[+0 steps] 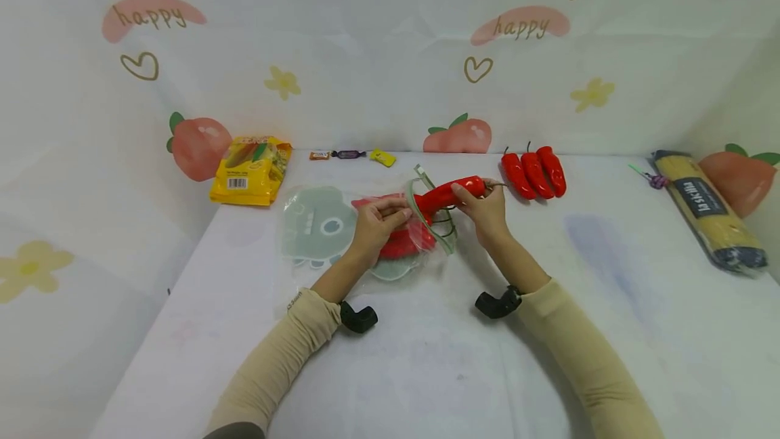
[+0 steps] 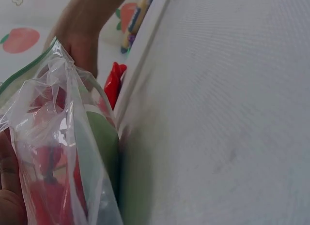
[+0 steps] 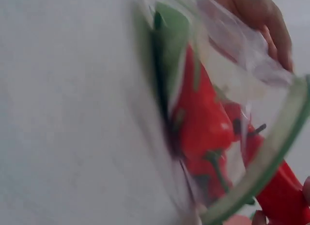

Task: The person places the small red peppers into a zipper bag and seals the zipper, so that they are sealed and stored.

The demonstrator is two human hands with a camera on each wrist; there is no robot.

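My left hand (image 1: pixel 368 229) pinches the rim of a clear zip bag (image 1: pixel 311 225) with a pale green cartoon print, its mouth gaping to the right. Thumb and fingers of my right hand (image 1: pixel 489 212) pinch a red chili pepper (image 1: pixel 457 190) near its stem end. That pepper lies tilted across the green zip strip (image 3: pixel 271 176), its far end inside the bag mouth. Several red peppers (image 3: pixel 203 123) with green stems show inside the bag. In the left wrist view, the clear plastic (image 2: pixel 68 109) stands bunched up beside my left fingers (image 2: pixel 8 181).
Three red peppers (image 1: pixel 533 173) lie at the back, right of centre. A yellow snack bag (image 1: pixel 251 171) stands back left, with three small candies (image 1: pixel 349 154) along the back edge. At far right lie a spaghetti pack (image 1: pixel 707 205) and a small purple-wrapped lollipop (image 1: pixel 658 181).
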